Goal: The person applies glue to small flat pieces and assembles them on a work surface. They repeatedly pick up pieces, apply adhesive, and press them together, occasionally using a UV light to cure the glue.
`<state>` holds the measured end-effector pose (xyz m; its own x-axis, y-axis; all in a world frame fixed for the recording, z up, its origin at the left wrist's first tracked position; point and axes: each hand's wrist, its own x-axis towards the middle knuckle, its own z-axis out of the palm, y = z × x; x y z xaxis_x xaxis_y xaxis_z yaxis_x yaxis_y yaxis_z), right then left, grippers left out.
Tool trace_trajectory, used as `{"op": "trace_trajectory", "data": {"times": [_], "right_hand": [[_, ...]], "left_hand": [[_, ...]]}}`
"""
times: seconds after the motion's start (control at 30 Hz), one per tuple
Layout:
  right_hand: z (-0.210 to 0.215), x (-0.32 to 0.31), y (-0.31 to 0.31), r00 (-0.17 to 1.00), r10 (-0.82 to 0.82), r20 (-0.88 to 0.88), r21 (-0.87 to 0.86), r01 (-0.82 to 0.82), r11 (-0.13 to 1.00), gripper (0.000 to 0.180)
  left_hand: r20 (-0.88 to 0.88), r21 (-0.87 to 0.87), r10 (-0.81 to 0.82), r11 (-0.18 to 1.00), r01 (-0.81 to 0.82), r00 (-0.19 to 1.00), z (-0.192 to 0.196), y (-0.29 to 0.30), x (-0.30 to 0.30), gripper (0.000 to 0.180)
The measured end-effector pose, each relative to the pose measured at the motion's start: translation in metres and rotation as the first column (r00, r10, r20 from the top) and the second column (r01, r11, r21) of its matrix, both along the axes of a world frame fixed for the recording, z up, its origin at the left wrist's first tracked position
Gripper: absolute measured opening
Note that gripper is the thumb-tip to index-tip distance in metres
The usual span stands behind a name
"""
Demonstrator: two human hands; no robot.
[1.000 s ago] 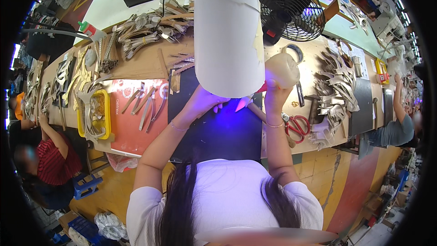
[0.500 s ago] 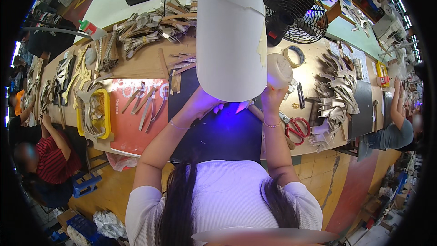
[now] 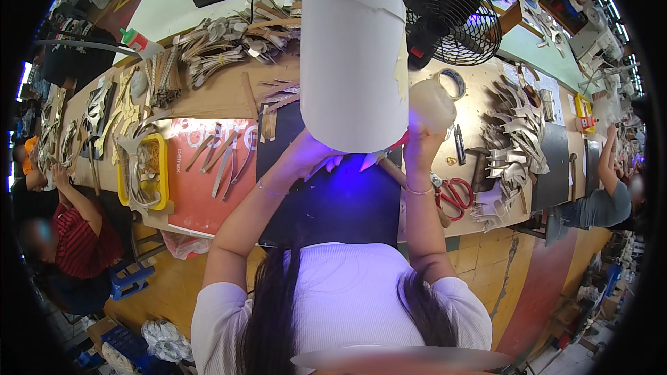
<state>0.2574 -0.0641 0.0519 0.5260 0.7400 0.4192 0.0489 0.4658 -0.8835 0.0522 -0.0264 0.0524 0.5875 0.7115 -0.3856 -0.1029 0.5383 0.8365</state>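
Note:
A big white cylinder (image 3: 354, 62) stands in front of me and hides much of the space between my hands. My left hand (image 3: 314, 155) is partly behind its lower edge, with curled fingertips showing over a black board (image 3: 326, 215); what they hold is hidden. My right hand (image 3: 422, 147) grips a translucent whitish bottle (image 3: 432, 105), tilted beside the cylinder. A pale pointed piece (image 3: 371, 161) shows between the hands in violet-blue light. Under my right wrist lies a wooden handle (image 3: 393, 172), and red-handled scissors (image 3: 455, 196) lie just right of it.
Silvery and tan strap pieces (image 3: 514, 139) are heaped at right, with more bundles (image 3: 226, 45) at far left. A yellow basket (image 3: 164, 167) and a red sheet with strips (image 3: 191, 205) lie left. A black fan (image 3: 450, 17) and a tape roll (image 3: 451, 83) stand beyond. Co-workers sit at both sides.
My right hand has tipped the bottle and shifted it slightly to the right, so it partly covers the tape roll. My left hand stays almost where it was.

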Motion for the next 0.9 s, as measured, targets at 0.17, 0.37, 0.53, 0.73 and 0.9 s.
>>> {"op": "trace_trajectory", "data": {"times": [0.17,0.37,0.53,0.73,0.9], "right_hand": [[-0.012,0.009,0.006,0.994,0.034,-0.104,-0.082,-0.042,0.996,0.060],[0.000,-0.005,0.002,0.999,0.034,-0.001,-0.013,-0.034,0.999,0.047],[0.012,-0.006,-0.001,0.995,0.097,0.014,-0.050,-0.097,0.994,0.042],[0.007,-0.006,-0.001,0.997,0.077,0.017,-0.046,-0.076,0.996,0.045],[-0.014,0.010,0.004,0.920,-0.144,0.365,0.028,0.143,0.989,0.063]], "left_hand": [[-0.001,0.016,-0.071,0.997,0.071,0.998,-0.002,-0.001,0.001,0.014],[0.117,-0.004,-0.070,0.997,0.071,0.991,-0.006,-0.003,0.000,0.020],[0.129,-0.021,-0.070,0.997,0.073,0.989,-0.007,-0.002,-0.001,0.024],[0.143,-0.009,-0.064,0.998,0.066,0.988,-0.007,-0.003,-0.003,0.021],[0.047,0.010,-0.148,0.989,0.148,0.988,0.003,-0.002,-0.017,0.021]]}}
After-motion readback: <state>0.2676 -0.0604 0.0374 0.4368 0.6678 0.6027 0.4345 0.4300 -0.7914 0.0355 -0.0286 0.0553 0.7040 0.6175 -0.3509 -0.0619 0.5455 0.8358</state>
